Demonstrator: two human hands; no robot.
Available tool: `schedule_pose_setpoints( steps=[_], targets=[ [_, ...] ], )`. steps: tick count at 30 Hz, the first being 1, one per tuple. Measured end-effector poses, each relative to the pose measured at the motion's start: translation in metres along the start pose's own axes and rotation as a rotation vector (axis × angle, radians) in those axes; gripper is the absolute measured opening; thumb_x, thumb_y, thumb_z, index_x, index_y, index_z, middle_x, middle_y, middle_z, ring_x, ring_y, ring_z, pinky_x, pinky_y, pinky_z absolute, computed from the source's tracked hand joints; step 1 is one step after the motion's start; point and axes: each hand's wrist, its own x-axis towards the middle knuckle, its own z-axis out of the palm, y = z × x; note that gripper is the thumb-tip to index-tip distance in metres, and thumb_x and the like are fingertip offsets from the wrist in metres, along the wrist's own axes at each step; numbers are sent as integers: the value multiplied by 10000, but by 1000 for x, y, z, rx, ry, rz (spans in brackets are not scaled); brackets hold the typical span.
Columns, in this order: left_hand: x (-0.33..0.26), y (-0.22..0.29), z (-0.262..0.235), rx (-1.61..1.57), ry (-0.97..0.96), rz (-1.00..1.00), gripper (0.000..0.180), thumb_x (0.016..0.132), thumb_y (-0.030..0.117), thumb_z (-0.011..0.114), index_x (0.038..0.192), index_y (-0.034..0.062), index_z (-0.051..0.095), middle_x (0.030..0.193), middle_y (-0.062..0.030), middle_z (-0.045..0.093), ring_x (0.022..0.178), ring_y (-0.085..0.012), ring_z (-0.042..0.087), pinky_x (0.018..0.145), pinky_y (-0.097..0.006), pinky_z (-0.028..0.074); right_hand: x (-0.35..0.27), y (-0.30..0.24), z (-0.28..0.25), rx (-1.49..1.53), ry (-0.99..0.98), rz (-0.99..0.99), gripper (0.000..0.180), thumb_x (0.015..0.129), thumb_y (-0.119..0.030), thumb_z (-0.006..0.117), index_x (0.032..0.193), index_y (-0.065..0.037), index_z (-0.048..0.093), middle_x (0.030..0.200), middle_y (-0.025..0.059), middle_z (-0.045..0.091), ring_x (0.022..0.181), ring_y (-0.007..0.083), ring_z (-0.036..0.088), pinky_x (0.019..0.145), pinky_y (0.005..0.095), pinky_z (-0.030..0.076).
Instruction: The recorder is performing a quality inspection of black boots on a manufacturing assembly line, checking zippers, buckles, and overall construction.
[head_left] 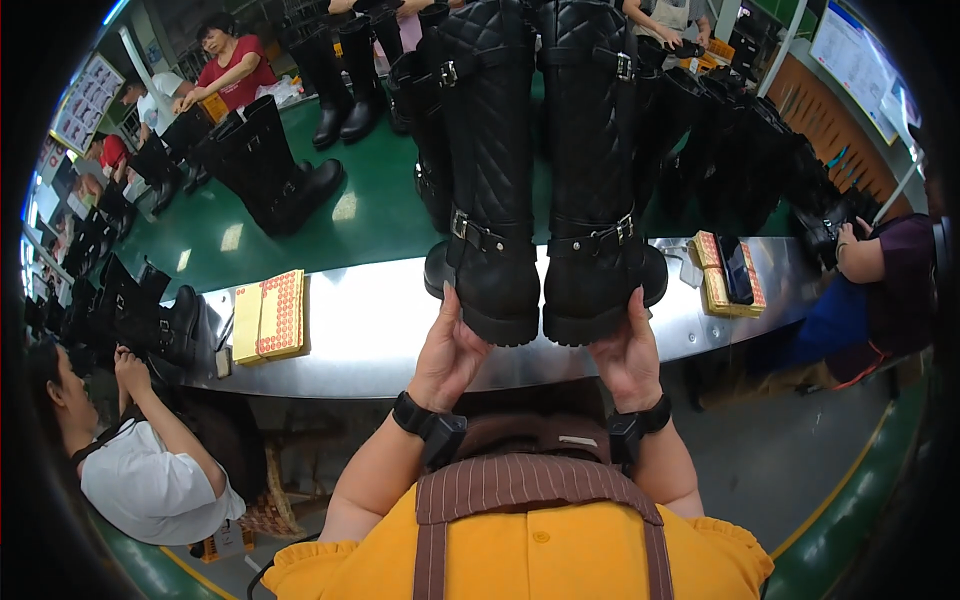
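Note:
Two tall black boots stand upright side by side before me, their heels turned my way. Quilted shafts and buckled straps show on the left boot (490, 190) and the right boot (592, 190). Low at its heel, my left hand (450, 350) is closed round the left boot, thumb up along the outer side. In the same way my right hand (632, 350) grips the right boot by its heel. The fingers under the soles are partly hidden. Both boots are held at the metal edge of the bench (380, 345).
Stacks of yellow sticker sheets lie left (270, 318) and right (722, 300), the right one under a dark phone (736, 270). Another black boot (270, 180) rests on the green belt (385, 200). Several more boots crowd the right. Co-workers sit at left (160, 470) and right (890, 260).

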Motion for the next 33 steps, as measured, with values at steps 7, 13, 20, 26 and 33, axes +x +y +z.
schedule_pose_setpoints(
  steps=[7,13,20,26,33],
  targets=[
    [3,-3,-2,92,-32,61,588,1032,451,407,1493,95,322,1477,-93,468,1351,-248,466,1138,-445,363,8,5,-16,-89,19,-33,583,972,-454,560,1434,-116,446,1430,71,526,1317,276,485,1121,465,355],
    [6,-4,-17,145,-13,53,594,1011,473,452,1478,118,357,1455,-93,491,1327,-257,490,1130,-458,366,13,4,-37,-114,-141,-26,626,945,-430,614,1437,-92,427,1419,84,528,1322,273,478,1119,467,355],
    [4,-21,-30,-474,-389,-324,614,914,500,537,1359,77,540,1334,-135,598,1212,-279,588,1085,-436,431,9,17,-73,-846,-144,-167,1155,719,-545,818,1532,-36,175,1549,181,279,1438,306,287,1153,462,266],
    [2,-39,-50,-417,-245,-410,471,953,343,499,1283,23,600,1217,-171,667,1075,-282,676,1016,-433,507,-38,-83,-17,-1483,-336,-784,1301,536,-347,973,1499,34,184,1468,229,369,1403,348,337,1140,446,298],
    [-1,-56,-58,-290,-257,-581,398,973,252,478,1240,-11,610,1162,-183,687,1010,-262,703,952,-396,557,-62,-190,107,-1896,-747,-957,1135,612,-212,882,1543,-68,248,1588,269,181,1476,419,203,1164,479,243]
  ],
)
